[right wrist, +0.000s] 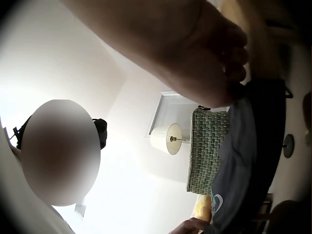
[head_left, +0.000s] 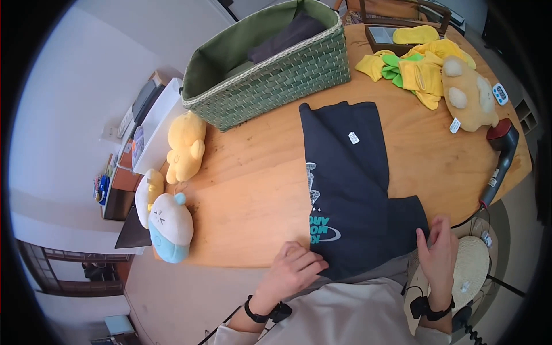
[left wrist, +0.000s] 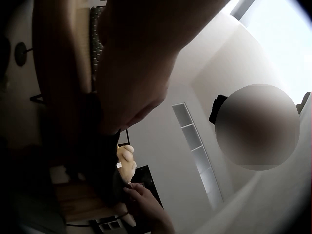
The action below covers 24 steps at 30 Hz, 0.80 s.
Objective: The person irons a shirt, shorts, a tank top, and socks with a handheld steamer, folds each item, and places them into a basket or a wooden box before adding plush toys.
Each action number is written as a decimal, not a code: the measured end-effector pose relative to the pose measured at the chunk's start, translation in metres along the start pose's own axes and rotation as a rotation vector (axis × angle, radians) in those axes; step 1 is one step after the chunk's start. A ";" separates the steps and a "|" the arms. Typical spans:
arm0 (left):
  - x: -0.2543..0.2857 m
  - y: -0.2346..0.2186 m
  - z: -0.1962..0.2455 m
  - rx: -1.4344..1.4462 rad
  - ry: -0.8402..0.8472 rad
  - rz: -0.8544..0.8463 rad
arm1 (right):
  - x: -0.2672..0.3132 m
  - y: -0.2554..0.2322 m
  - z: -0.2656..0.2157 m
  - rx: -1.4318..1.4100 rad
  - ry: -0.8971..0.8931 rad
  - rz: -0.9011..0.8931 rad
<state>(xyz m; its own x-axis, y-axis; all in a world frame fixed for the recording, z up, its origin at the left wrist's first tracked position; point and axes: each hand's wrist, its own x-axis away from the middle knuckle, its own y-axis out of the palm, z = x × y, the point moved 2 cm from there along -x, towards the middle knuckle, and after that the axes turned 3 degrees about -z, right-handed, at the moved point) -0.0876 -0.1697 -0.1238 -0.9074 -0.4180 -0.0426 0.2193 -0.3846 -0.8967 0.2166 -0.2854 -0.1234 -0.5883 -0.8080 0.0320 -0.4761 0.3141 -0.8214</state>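
Note:
A black T-shirt [head_left: 351,172] lies folded lengthwise on the wooden table, its white and teal print upside down along the left fold. A white tag sits near its far end. My left hand [head_left: 294,269] pinches the near left corner, fingers curled over the cloth. At the right, my right hand [head_left: 440,247] pinches the sleeve's outer edge between thumb and fingers. The right wrist view shows dark cloth [right wrist: 239,141] hanging from the right fingers. Seen from the left wrist, the right hand [left wrist: 144,197] grips the shirt's far side.
A green woven basket [head_left: 276,83] with dark cloth inside stands at the back. Plush toys [head_left: 187,146] line the left edge. Yellow clothes [head_left: 422,75], a tan plush [head_left: 468,95], a small timer [head_left: 500,94] and a handheld steamer [head_left: 499,164] lie at the right.

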 end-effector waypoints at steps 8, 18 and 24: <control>-0.036 -0.033 0.020 0.497 0.111 -0.486 | -0.014 0.012 -0.027 -0.001 -0.491 -0.144; -0.203 -0.074 -0.110 -0.168 -0.382 -0.077 | -0.025 0.054 -0.007 -0.063 -0.527 0.292; -0.213 -0.066 -0.106 -0.260 -0.357 -0.120 | -0.023 0.054 -0.004 -0.102 -0.540 0.344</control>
<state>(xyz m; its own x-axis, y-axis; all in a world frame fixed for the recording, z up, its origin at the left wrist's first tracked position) 0.0530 0.0324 -0.1024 -0.7304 -0.6584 0.1819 -0.0185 -0.2472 -0.9688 0.2015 -0.2473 -0.1662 -0.3191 -0.7813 -0.5363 -0.3945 0.6241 -0.6744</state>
